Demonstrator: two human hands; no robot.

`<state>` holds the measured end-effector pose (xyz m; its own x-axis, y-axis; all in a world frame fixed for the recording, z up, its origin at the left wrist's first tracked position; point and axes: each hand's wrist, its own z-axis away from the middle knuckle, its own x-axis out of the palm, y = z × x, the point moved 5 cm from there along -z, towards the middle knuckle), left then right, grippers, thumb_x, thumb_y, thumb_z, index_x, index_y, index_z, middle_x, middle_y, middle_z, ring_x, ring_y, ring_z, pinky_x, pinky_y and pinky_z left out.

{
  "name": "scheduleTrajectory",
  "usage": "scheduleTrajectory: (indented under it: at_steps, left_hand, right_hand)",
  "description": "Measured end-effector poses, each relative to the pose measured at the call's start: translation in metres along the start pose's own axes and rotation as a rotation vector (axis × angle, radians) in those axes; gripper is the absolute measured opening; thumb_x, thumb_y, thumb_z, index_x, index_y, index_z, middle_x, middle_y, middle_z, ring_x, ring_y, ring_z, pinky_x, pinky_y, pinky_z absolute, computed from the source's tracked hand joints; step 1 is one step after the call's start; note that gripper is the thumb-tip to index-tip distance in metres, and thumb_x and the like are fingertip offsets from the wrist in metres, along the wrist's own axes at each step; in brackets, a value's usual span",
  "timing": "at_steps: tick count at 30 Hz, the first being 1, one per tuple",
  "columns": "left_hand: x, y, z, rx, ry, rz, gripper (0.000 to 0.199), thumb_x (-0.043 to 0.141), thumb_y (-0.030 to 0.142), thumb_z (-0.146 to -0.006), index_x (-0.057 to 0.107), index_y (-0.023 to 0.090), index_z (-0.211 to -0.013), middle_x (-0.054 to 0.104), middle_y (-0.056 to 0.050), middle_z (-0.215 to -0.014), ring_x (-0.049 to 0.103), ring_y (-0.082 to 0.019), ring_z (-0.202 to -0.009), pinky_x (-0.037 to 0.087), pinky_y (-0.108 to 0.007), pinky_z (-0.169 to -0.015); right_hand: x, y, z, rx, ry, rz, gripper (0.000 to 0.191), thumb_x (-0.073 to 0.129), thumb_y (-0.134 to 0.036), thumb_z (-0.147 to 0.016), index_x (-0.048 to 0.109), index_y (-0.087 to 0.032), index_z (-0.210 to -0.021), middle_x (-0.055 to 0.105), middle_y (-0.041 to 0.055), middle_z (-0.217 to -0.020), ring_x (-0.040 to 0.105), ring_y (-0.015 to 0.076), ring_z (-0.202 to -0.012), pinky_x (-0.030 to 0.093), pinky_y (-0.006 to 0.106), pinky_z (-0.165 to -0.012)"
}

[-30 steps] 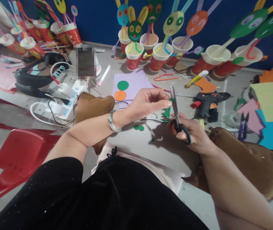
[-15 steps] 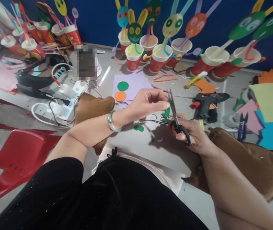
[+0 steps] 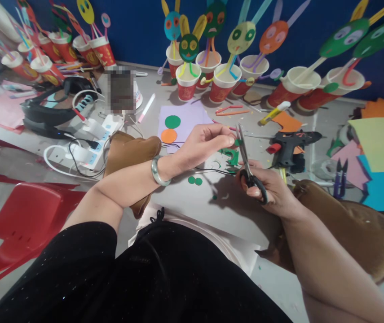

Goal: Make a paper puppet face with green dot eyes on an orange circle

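My right hand (image 3: 268,186) is wrapped round a pair of scissors (image 3: 245,154) with black handles, its blades pointing up and slightly apart. Pinched in my left hand (image 3: 212,140) is a small green paper piece (image 3: 237,142), right at the blades. Below it lies a green paper scrap (image 3: 231,157) with cut-out edges. Two small green paper circles (image 3: 195,180) rest on the table in front of my left wrist. Behind that hand, a larger green circle (image 3: 172,121) and an orange circle (image 3: 169,136) lie on purple paper (image 3: 187,114).
Red paper cups (image 3: 223,80) with paper puppets line the back. A glue gun (image 3: 291,150), purple-handled snips (image 3: 340,178) and coloured sheets (image 3: 377,143) are to the right. On the left are a power strip (image 3: 99,146), cables and a red chair (image 3: 33,220).
The green scrap that hung by my left fingers now lies on the table below the blades. A small green piece stays in my left fingers; the scissors have barely moved.
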<state>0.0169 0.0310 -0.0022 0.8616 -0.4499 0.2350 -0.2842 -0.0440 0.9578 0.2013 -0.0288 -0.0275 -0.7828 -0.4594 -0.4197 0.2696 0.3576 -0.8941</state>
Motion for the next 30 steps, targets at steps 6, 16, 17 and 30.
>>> scheduleTrajectory:
  at_steps: [6,16,17,30]
  left_hand:
    - [-0.001,-0.002,0.000,0.033,-0.017,-0.061,0.047,0.095,0.056,-0.073,0.069,0.017,-0.077,0.065,0.001,-0.079,0.054,-0.009,-0.074,0.047,-0.026,-0.070]
    - [-0.002,-0.003,0.003,0.027,0.015,-0.079,0.030,0.086,0.040,-0.080,0.067,0.018,-0.079,0.064,0.002,-0.077,0.054,-0.008,-0.072,0.050,-0.025,-0.072]
    - [-0.002,-0.002,0.003,0.027,0.012,-0.077,0.028,0.085,0.038,-0.080,0.067,0.018,-0.079,0.064,0.002,-0.077,0.054,-0.008,-0.072,0.050,-0.025,-0.072]
    - [-0.007,-0.008,0.000,-0.010,-0.010,-0.202,0.025,0.079,0.038,-0.090,0.064,0.020,-0.083,0.064,0.002,-0.082,0.056,-0.010,-0.077,0.048,-0.029,-0.073]
  right_hand:
    - [-0.001,0.000,0.000,0.014,-0.004,0.022,0.073,0.058,-0.094,-0.084,0.053,-0.023,-0.067,0.057,-0.0038,-0.064,0.050,0.0176,-0.066,0.044,0.046,-0.107]
    - [-0.001,0.001,0.000,-0.028,0.003,0.016,0.069,0.061,-0.091,-0.086,0.055,-0.024,-0.066,0.057,-0.0036,-0.064,0.049,0.0192,-0.067,0.043,0.046,-0.103]
    - [-0.001,0.001,0.000,-0.032,0.004,0.017,0.069,0.061,-0.090,-0.086,0.056,-0.024,-0.066,0.057,-0.0036,-0.064,0.050,0.0193,-0.067,0.044,0.046,-0.102]
    - [-0.018,0.002,-0.002,-0.031,0.125,0.081,0.068,0.069,-0.088,-0.083,0.058,-0.025,-0.062,0.059,-0.0006,-0.060,0.053,0.0213,-0.066,0.048,0.048,-0.089]
